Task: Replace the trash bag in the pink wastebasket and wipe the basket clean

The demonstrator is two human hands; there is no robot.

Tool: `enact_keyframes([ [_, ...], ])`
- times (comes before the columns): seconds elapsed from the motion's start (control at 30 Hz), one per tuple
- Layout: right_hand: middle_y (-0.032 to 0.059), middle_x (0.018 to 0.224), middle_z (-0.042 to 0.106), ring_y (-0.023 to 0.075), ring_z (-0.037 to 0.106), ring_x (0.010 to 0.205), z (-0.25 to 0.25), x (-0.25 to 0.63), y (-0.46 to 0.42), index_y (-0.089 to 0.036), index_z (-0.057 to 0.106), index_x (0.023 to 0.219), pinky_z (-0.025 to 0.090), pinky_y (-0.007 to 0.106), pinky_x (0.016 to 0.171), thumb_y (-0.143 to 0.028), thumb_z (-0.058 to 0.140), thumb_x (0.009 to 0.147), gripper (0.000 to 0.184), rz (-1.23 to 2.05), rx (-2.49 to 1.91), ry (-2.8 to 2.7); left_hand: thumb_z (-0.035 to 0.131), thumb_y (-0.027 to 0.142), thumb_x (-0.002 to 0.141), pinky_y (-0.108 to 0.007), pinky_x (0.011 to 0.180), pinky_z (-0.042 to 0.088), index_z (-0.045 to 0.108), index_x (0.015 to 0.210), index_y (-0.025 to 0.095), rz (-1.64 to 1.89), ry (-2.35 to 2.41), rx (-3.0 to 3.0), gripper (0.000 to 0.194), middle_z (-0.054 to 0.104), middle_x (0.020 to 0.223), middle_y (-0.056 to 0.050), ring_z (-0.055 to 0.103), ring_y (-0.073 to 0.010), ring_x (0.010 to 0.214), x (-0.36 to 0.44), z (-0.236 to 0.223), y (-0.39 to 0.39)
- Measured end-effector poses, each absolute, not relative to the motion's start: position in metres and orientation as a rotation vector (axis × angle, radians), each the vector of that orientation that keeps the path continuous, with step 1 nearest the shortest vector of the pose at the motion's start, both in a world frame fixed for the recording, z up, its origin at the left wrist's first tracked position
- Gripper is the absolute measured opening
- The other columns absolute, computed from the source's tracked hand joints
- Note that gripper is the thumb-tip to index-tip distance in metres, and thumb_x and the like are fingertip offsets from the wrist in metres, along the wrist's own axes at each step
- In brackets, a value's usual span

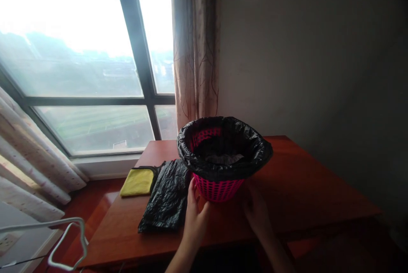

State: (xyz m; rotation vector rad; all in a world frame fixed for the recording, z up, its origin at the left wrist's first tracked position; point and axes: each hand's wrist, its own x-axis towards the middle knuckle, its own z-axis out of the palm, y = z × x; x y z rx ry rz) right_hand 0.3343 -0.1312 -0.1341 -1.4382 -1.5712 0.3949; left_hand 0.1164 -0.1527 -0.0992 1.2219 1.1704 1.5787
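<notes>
A bright pink perforated wastebasket (pixel 218 189) stands upright on the table, and a black plastic bag (pixel 255 160) lines it and folds over its rim. Inside, on the left, part of the pink wall shows uncovered, and something pale lies low in the bag. My left hand (pixel 196 215) is at the basket's lower left side, thumb and fingers apart; whether it touches the basket I cannot tell. At the lower right, a little away from the basket, my right hand (pixel 257 213) is in shadow with its fingers loosely spread. Neither hand holds anything visible.
Left of the basket a flattened black plastic bag (pixel 167 198) lies on the reddish-brown table (pixel 312 188). Beside it is a folded yellow cloth (pixel 137 182) with dark edging. A white metal frame (pixel 68 222) stands at lower left. Behind are a window, curtains (pixel 197 52) and a wall.
</notes>
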Motion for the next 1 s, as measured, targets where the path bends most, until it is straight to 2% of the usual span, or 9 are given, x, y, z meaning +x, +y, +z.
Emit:
enact_keyframes([
  [0.17, 0.0111, 0.13, 0.064, 0.0278, 0.061, 0.121, -0.146, 0.328, -0.138, -0.018, 0.056, 0.131, 0.048, 0.049, 0.105, -0.014, 0.044, 0.086, 0.047, 0.331, -1.472, -1.712, 0.055, 0.024, 0.085, -0.045, 0.116, 0.036, 0.024, 0.153, 0.018, 1.545, 1.275, 1.353, 0.076, 0.037, 0.157, -0.016, 0.037, -0.0292, 0.144, 0.122, -0.119, -0.166],
  [0.3, 0.0106, 0.124, 0.067, 0.0261, 0.063, 0.117, -0.142, 0.328, -0.138, -0.017, 0.057, 0.13, 0.05, 0.046, 0.103, -0.013, 0.044, 0.086, 0.046, 0.312, -1.47, -1.726, 0.051, 0.014, 0.086, -0.05, 0.121, 0.027, 0.026, 0.154, 0.021, 1.499, 1.488, 1.652, 0.073, 0.035, 0.158, -0.013, 0.032, -0.0279, 0.147, 0.123, -0.134, -0.176],
  [0.37, 0.0097, 0.122, 0.068, 0.0254, 0.063, 0.115, -0.141, 0.328, -0.138, -0.018, 0.057, 0.13, 0.051, 0.045, 0.102, -0.012, 0.045, 0.084, 0.047, 0.28, -1.468, -1.733, 0.049, 0.011, 0.086, -0.05, 0.12, 0.028, 0.024, 0.155, 0.022, 1.494, 1.529, 1.766, 0.075, 0.034, 0.158, -0.013, 0.031, -0.0277, 0.147, 0.123, -0.136, -0.179],
  [0.5, 0.0097, 0.121, 0.068, 0.0258, 0.063, 0.114, -0.141, 0.327, -0.14, -0.018, 0.059, 0.128, 0.052, 0.044, 0.099, -0.011, 0.046, 0.084, 0.046, 0.223, -1.48, -1.756, 0.049, 0.01, 0.086, -0.05, 0.119, 0.032, 0.024, 0.155, 0.023, 1.502, 1.534, 1.819, 0.075, 0.037, 0.157, -0.013, 0.034, -0.0276, 0.146, 0.123, -0.134, -0.179],
  [0.7, 0.0102, 0.12, 0.068, 0.0255, 0.064, 0.111, -0.14, 0.326, -0.14, -0.017, 0.06, 0.126, 0.052, 0.045, 0.099, -0.012, 0.044, 0.086, 0.043, 0.238, -1.485, -1.753, 0.049, 0.011, 0.085, -0.05, 0.118, 0.03, 0.035, 0.15, 0.021, 1.529, 1.469, 1.698, 0.067, 0.041, 0.152, -0.014, 0.036, -0.0279, 0.144, 0.119, -0.127, -0.177],
  [1.0, 0.0101, 0.118, 0.069, 0.0269, 0.064, 0.109, -0.138, 0.327, -0.14, -0.018, 0.062, 0.121, 0.052, 0.047, 0.098, -0.011, 0.044, 0.084, 0.042, 0.243, -1.476, -1.77, 0.053, 0.014, 0.083, -0.051, 0.118, 0.029, 0.042, 0.146, 0.023, 1.517, 1.396, 1.622, 0.065, 0.045, 0.146, -0.012, 0.039, -0.0291, 0.14, 0.115, -0.116, -0.176],
])
